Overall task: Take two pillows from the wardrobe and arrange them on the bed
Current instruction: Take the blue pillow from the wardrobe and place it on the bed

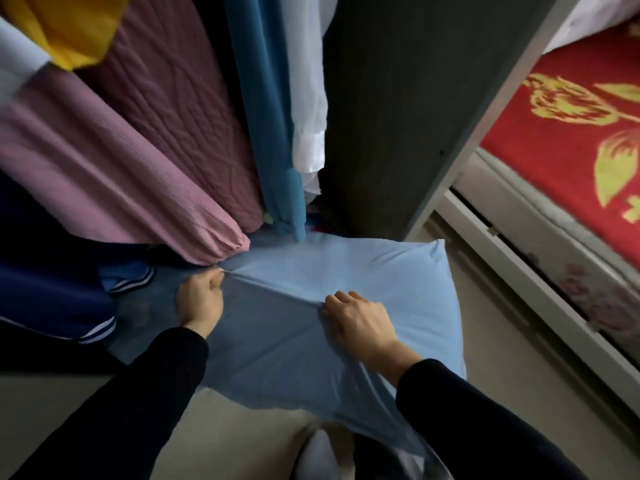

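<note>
A light blue pillow (pixel 363 271) lies partly out of the wardrobe, its far edge under hanging clothes. My left hand (pixel 201 299) is clenched on a pinch of its cover at the left. My right hand (pixel 360 323) grips a fold of the cover near the middle. The fabric is stretched taut between both fists. The bed (pixel 568 140), with a red blanket patterned in gold flowers, stands to the right. A second pillow is not visible.
Mauve garments (pixel 138 150), a teal garment (pixel 270 133) and a white one (pixel 308 98) hang above the pillow. Dark blue clothes (pixel 52 289) sit at left. The grey wardrobe side panel (pixel 415 116) separates wardrobe from bed. Beige floor (pixel 502 341) lies below.
</note>
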`<state>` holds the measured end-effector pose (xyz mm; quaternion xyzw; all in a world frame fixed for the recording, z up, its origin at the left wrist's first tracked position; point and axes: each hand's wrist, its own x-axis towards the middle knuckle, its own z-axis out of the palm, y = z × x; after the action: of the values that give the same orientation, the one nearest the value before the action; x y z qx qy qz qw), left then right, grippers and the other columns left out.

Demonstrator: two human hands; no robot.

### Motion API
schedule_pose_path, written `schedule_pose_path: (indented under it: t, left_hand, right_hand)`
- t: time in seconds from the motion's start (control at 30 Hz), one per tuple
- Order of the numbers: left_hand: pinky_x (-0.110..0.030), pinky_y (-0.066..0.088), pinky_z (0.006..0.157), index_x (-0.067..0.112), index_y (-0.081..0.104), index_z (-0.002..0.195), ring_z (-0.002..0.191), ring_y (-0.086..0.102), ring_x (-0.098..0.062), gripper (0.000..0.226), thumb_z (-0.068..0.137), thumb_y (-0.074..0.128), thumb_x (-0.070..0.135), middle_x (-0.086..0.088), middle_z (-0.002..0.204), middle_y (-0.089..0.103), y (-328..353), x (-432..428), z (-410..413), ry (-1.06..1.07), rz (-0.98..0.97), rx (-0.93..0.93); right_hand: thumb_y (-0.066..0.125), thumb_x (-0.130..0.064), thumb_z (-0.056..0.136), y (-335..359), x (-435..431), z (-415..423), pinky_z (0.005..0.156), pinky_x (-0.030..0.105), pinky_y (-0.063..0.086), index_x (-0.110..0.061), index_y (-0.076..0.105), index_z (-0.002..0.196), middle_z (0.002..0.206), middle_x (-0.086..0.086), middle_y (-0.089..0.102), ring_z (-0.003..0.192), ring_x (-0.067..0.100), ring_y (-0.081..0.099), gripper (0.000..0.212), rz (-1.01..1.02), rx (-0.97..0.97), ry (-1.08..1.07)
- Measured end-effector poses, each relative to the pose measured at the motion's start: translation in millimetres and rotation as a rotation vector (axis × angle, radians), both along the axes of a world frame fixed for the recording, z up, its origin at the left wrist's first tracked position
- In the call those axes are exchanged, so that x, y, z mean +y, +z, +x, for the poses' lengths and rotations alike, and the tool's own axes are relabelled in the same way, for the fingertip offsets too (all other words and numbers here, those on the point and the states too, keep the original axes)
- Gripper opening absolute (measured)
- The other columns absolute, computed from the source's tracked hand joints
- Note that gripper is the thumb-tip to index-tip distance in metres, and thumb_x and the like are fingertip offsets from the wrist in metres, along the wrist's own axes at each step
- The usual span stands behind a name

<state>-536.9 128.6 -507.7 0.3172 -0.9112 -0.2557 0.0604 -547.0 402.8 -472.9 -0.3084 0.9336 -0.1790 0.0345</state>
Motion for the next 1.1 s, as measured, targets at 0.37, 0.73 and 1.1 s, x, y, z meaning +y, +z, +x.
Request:
schedule_pose_path:
  t: [0.37,0.73,1.1]
  left_hand:
    - [-0.04,0.039,0.055,-0.006,0.039,0.07,0.066,0.054,-0.04,0.029,0.087,0.051,0.014,-0.023,0.06,0.054,30,152,-4,-0.436,0.113,-0.198]
    - [-0.034,0.036,0.061,0.011,0.055,0.066,0.075,0.057,-0.031,0.027,0.092,0.05,0.019,-0.011,0.073,0.065,41,412,-83,-0.73,0.184,-0.227]
    - [-0.034,0.032,0.058,0.009,0.051,0.068,0.066,0.049,-0.027,0.027,0.092,0.048,0.019,-0.005,0.067,0.055,98,599,-263,-0.777,0.218,0.031]
  right_hand:
    - [0.045,-0.032,0.096,66,180,18,0.061,0.037,0.043,-0.013,0.05,0.083,0.091,0.009,0.062,0.089,0.032,0.06,0.023,0.184,-0.112,-0.146]
    - [0.042,-0.026,0.096,109,441,-43,0.055,0.034,0.032,-0.014,0.053,0.088,0.093,0.005,0.06,0.093,0.026,0.054,0.017,0.388,-0.054,-0.311]
    - [0.056,-0.022,0.09,160,616,-219,0.07,0.039,0.039,-0.011,0.06,0.084,0.089,0.009,0.062,0.088,0.031,0.055,0.013,0.467,0.276,-0.563]
